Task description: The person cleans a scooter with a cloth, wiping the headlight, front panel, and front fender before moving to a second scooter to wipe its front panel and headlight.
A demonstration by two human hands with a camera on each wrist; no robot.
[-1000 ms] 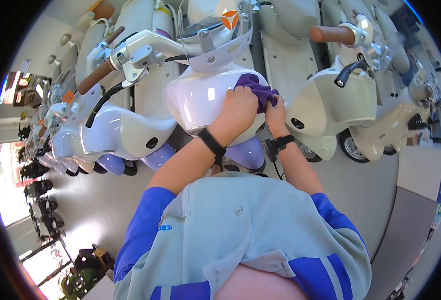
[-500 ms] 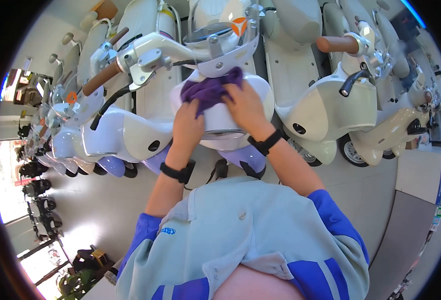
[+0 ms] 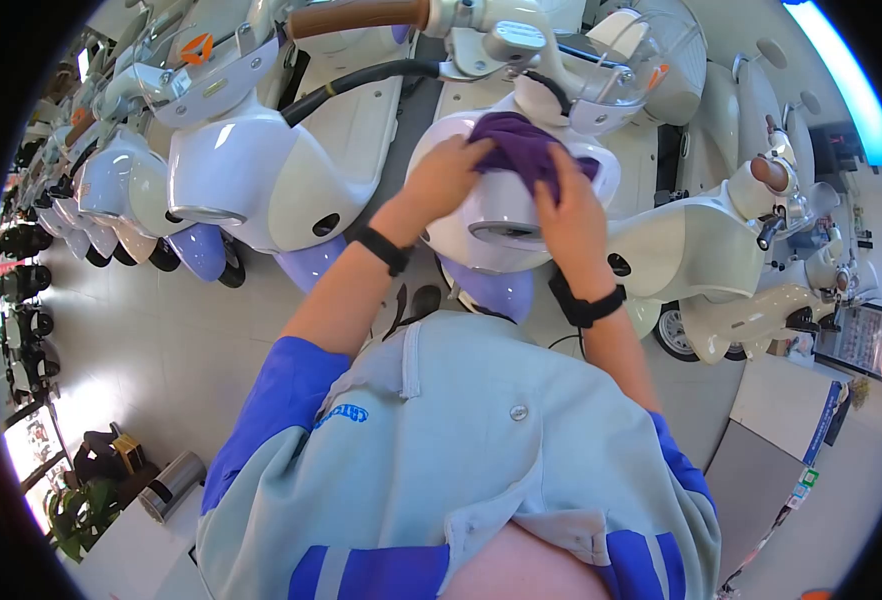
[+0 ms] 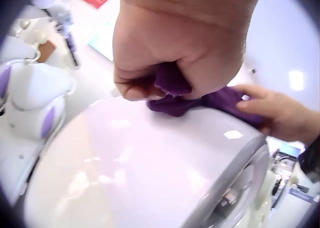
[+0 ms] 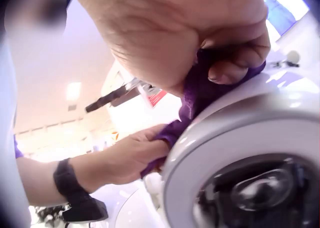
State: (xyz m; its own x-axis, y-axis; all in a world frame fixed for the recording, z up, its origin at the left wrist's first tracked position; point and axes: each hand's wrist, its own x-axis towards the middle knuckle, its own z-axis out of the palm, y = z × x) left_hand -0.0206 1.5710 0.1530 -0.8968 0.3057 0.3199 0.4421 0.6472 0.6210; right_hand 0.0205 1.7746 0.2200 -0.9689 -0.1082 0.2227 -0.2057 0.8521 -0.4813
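Observation:
A bunched purple cloth (image 3: pixel 521 147) lies on the upper front of a pale lilac-white scooter body (image 3: pixel 451 215), below its windshield. My left hand (image 3: pixel 448 178) grips the cloth's left end; in the left wrist view that hand (image 4: pixel 180 48) has curled fingers with purple fabric (image 4: pixel 171 83) poking out. On the cloth's right part is my right hand (image 3: pixel 573 215). The right wrist view has this hand (image 5: pixel 200 38) with its fingers bent round the fabric (image 5: pixel 200 85), just above the round headlight (image 5: pixel 260 190).
A brown handlebar grip (image 3: pixel 356 17) and black lever (image 3: pixel 361 80) stand above the left arm. Other scooters stand close on both sides, one white (image 3: pixel 251 170) and one cream (image 3: pixel 676 245). A grey-white cabinet (image 3: pixel 761 450) is at the lower right, a plant (image 3: pixel 79 515) at the lower left.
The head view has turned, and the scooters sit differently in it. From bunched at the right side, the cloth went leftward across the scooter's front, and it now spans the top between both hands.

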